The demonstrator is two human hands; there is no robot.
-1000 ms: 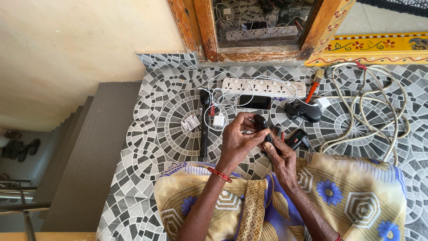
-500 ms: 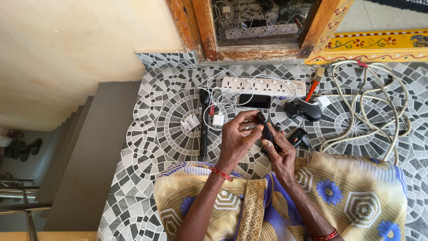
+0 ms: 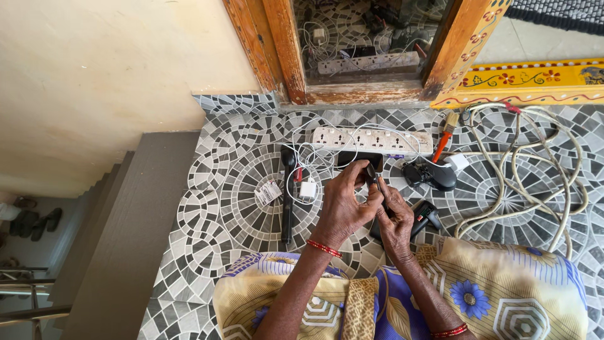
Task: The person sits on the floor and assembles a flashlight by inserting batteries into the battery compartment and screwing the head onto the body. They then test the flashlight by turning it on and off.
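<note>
Two hands meet over a patterned tile floor, near a white power strip [image 3: 372, 140] lying along the far side. Far left: a small white tag [image 3: 268, 192]; right of it a long black tool [image 3: 287, 195] and a white charger [image 3: 307, 189] with thin tangled cable. Centre: left hand [image 3: 343, 208], fingers curled, pinching the top of a small dark slim device [image 3: 375, 182]; right hand [image 3: 395, 221] closed around its lower part. Both grip it, held just above the floor. Judged light, rigid and smooth, possibly slippery; best taken by its long edges, not its tip. Right: a black gadget [image 3: 431, 175], an orange-handled screwdriver [image 3: 443, 140], then a loose coil of pale cord [image 3: 535, 176].
</note>
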